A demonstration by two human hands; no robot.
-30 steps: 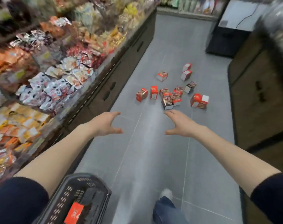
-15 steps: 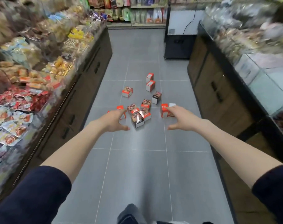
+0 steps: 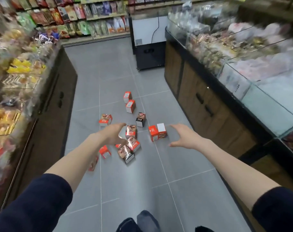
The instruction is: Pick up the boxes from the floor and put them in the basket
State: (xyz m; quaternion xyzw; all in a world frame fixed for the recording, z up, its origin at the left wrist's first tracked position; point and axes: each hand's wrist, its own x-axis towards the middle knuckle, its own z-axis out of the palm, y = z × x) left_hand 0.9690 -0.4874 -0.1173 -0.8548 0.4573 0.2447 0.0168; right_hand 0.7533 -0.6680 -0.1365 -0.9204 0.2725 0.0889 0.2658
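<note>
Grey tiled floor (image 3: 129,185) strewn with red boxes (image 3: 153,135).
Left hand (image 3: 113,135) at 9 o'clock of the pile, right hand (image 3: 184,138) at 3 o'clock, both spread, gripping nothing.

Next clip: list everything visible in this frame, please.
Small red-and-white cardboard boxes: about eleven, mostly red, one black-sided; scattered on the floor mid-aisle, some partly hidden.
Grey tiled floor: one, grey, along the aisle.
Dark wooden snack counter: one, colourful packets on top, left.
Brown glass-topped display counter: one, right.
White-and-black cabinet: one, aisle end.
Shelves of packaged snacks: several, multicoloured, back wall.
Legs: dark-clad, bottom edge.
Left hand: open, over the boxes.
Right hand: open, right of the largest box.
</note>
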